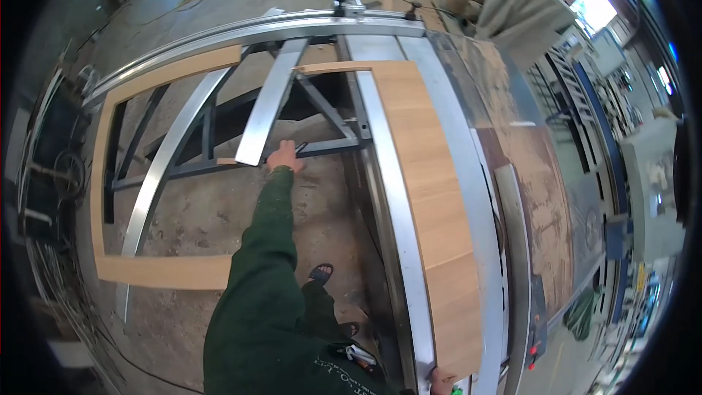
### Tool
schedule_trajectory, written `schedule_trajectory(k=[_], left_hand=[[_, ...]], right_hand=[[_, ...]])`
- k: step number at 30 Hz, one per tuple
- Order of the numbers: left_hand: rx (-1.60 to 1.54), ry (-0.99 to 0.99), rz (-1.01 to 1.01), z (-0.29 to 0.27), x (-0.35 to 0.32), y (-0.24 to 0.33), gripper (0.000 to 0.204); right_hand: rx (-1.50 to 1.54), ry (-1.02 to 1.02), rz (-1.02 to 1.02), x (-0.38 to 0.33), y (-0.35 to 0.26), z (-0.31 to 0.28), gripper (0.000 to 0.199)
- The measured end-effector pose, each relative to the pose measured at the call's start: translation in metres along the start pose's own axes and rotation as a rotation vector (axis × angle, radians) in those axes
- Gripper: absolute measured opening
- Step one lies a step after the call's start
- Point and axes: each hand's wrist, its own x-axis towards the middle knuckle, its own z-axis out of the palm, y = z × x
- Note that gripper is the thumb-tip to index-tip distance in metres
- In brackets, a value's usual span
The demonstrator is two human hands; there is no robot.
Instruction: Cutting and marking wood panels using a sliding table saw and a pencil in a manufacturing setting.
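My left hand [284, 156], in a dark green sleeve, reaches forward to the near end of a flat aluminium bar [272, 102] on the sliding saw table. Its fingers are curled, and a slim dark pen-like thing [300, 148] sticks out on its right side. At the lower edge, my right hand [442, 380] touches the near end of a long light wood panel [431, 212]. Its fingers are mostly hidden. Farther left, a light wood frame piece [102, 175] with three visible sides lies across the support arms; my sleeve hides part of its near end.
A long metal fence [256, 25] with clamps runs across the far side. Dark steel braces [322, 148] and a second aluminium bar [175, 135] span the left. Sawdust [541, 197] coats the table at right. My sandalled foot [320, 273] stands beside the carriage. Cables cross the floor.
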Motion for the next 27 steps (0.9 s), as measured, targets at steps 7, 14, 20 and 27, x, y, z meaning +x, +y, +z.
schedule_trajectory(k=[7,14,20,27], left_hand=[[-0.014,-0.019,-0.019,0.020,-0.042,-0.013,0.048],[0.040,-0.076,-0.013,0.045,-0.087,0.040,0.055],[0.194,-0.213,-0.025,0.086,-0.203,0.146,0.077],[0.315,-0.164,0.054,0.173,-0.381,0.285,0.082]], right_hand=[[0.308,0.087,-0.038,0.032,0.058,0.014,0.126],[0.040,0.069,0.175,0.074,0.094,-0.009,0.129],[-0.001,0.115,0.191,0.125,0.215,-0.033,0.125],[0.028,0.160,0.117,0.244,0.362,-0.086,0.117]])
